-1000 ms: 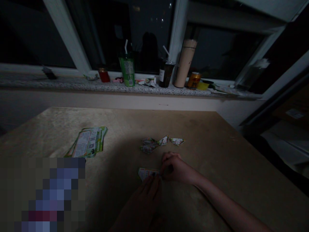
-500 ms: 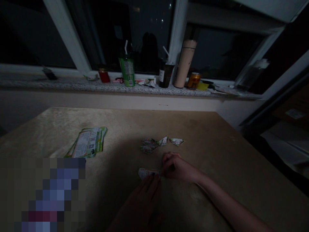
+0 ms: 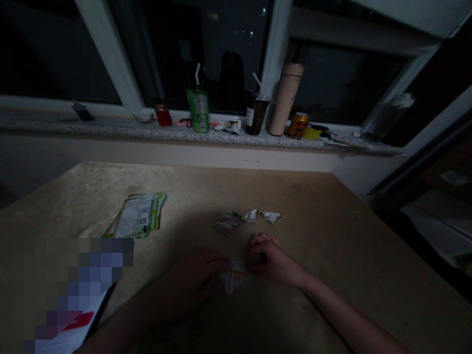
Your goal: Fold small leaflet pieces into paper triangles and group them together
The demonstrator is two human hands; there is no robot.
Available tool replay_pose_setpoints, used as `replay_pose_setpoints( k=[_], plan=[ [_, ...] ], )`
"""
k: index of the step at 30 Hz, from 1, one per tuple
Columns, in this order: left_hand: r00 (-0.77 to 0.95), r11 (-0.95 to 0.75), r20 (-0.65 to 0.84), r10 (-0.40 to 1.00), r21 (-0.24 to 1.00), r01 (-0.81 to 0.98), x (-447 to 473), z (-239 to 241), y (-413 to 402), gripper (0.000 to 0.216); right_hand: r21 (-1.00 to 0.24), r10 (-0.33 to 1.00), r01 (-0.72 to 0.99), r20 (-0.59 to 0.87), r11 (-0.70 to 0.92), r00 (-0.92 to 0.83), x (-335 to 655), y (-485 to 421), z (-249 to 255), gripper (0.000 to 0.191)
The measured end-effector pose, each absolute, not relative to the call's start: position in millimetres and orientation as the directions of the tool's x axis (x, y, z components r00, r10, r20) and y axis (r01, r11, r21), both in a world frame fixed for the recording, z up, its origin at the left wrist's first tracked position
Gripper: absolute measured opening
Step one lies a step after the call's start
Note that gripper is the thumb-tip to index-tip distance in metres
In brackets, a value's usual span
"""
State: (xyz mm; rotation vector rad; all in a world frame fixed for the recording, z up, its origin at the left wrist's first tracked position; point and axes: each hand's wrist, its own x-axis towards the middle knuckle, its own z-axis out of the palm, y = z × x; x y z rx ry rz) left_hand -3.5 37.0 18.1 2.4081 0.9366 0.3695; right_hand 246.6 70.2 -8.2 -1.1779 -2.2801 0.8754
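From my remote seat I see the folded paper (image 3: 233,281) lying on the table (image 3: 320,211) between my two hands, one corner pointing toward me, and I take every place from it. My left hand (image 3: 190,270) comes in on its left, fingertips at its upper left edge; I cannot tell whether they pinch it or only press. My right hand (image 3: 271,258) sits just to its right, fingers curled in and up against its right edge, and I cannot tell if it grips. To the right of the folded paper, a broad stretch of tabletop reaches the slanting right edge, giving room for moving. Room is tighter straight beyond the paper, where a cluster of small folded pieces (image 3: 228,222) sits, with a kite-shaped piece (image 3: 251,215) and a triangular piece (image 3: 272,217) off its right side. Farther off to the paper's left is the leaflet stack (image 3: 138,214), green-bordered, its print too small to read. Far beyond the paper, on the windowsill (image 3: 224,139), the dark cup (image 3: 255,118) carries a white label and the green cup (image 3: 199,110) some lettering, neither legible to me
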Motion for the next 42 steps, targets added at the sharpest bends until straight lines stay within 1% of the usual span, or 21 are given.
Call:
replay_pose_setpoints(
  k=[3, 5, 7, 9, 11, 13, 14, 17, 19, 21, 25, 28, 32, 37, 42],
  plan=[
    [0.730, -0.613, 0.027, 0.683, 0.565, 0.552, -16.0, 18.9, 47.6, 0.047, -0.687, 0.836, 0.570, 0.100, 0.451, -0.540, 246.7, 67.4, -7.5, 0.022],
    [0.727, -0.598, 0.012, 0.686, 0.579, 0.555, -21.2, 18.3, 52.0, 0.046, -0.650, 0.826, 0.572, 0.160, 0.500, -0.541, 245.1, 62.9, -7.5, 0.025],
    [0.720, -0.583, 0.005, 0.694, 0.592, 0.557, -23.7, 17.1, 54.5, 0.044, -0.575, 0.800, 0.584, 0.242, 0.574, -0.548, 241.4, 56.3, -9.3, 0.024],
    [0.720, -0.573, -0.001, 0.694, 0.605, 0.553, -24.4, 15.9, 55.7, 0.040, -0.458, 0.750, 0.603, 0.280, 0.653, -0.599, 235.6, 48.3, -12.3, 0.017],
    [0.727, -0.567, -0.008, 0.687, 0.619, 0.543, -24.2, 15.3, 56.6, 0.038, -0.359, 0.693, 0.599, 0.262, 0.716, -0.672, 228.7, 40.3, -14.8, 0.011],
    [0.732, -0.562, -0.013, 0.681, 0.631, 0.534, -23.9, 15.4, 57.5, 0.037, -0.311, 0.668, 0.601, 0.189, 0.736, -0.720, 221.6, 33.1, -15.3, 0.010],
    [0.733, -0.560, -0.014, 0.680, 0.636, 0.532, -23.7, 15.7, 57.8, 0.035, -0.289, 0.664, 0.607, 0.168, 0.740, -0.729, 218.1, 30.1, -14.7, 0.012],
    [0.730, -0.555, -0.013, 0.683, 0.641, 0.530, -23.3, 17.1, 58.3, 0.031, -0.227, 0.671, 0.635, 0.159, 0.739, -0.724, 208.4, 23.3, -12.0, 0.029],
    [0.728, -0.555, -0.011, 0.685, 0.639, 0.532, -23.5, 17.7, 58.3, 0.030, -0.173, 0.683, 0.660, 0.158, 0.731, -0.714, 202.7, 20.1, -11.4, 0.034],
    [0.729, -0.560, -0.009, 0.684, 0.635, 0.533, -24.2, 17.6, 58.1, 0.032, -0.113, 0.686, 0.677, 0.160, 0.727, -0.710, 198.4, 17.4, -12.7, 0.030],
    [0.730, -0.579, 0.008, 0.684, 0.615, 0.536, -25.5, 16.5, 57.7, 0.044, -0.007, 0.655, 0.668, 0.203, 0.745, -0.728, 196.1, 14.7, -17.7, 0.024],
    [0.731, -0.599, 0.028, 0.682, 0.595, 0.536, -25.0, 16.9, 57.1, 0.048, 0.030, 0.622, 0.640, 0.205, 0.767, -0.756, 199.1, 16.6, -19.1, 0.019],
    [0.732, -0.623, 0.052, 0.679, 0.570, 0.537, -23.5, 18.3, 56.0, 0.046, 0.058, 0.584, 0.602, 0.184, 0.796, -0.791, 203.7, 21.4, -17.8, 0.012],
    [0.725, -0.642, 0.092, 0.682, 0.550, 0.534, -22.9, 14.0, 55.6, 0.047, 0.066, 0.569, 0.585, 0.168, 0.808, -0.805, 206.1, 23.0, -15.1, 0.012],
    [0.703, -0.650, 0.135, 0.698, 0.532, 0.543, -21.4, 7.7, 55.9, 0.046, 0.037, 0.574, 0.587, 0.171, 0.809, -0.801, 208.7, 26.6, -17.9, 0.013]
  ],
)
